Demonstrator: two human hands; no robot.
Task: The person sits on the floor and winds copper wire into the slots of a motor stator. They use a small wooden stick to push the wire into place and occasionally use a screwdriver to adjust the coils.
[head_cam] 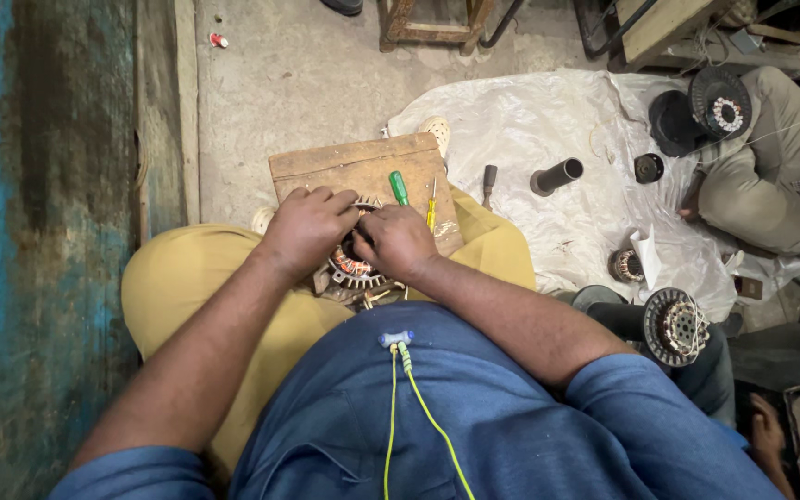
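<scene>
A concrete floor (298, 83) fills the upper frame, a white plastic sheet (548, 130) at upper right carrying a black tube (557, 174). At centre, both hands, left (309, 227) and right (394, 241), are closed on a motor stator (354, 267) resting on a wooden board (354, 167) beside two screwdrivers (400, 188).

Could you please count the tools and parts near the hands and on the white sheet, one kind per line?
Screwdrivers on the wooden board: 2 (green handle, yellow handle)
Wound stators: 4 (one under the left hand and right hand at; others)
Dark tubes on the white sheet: 1
Total: 7
</scene>
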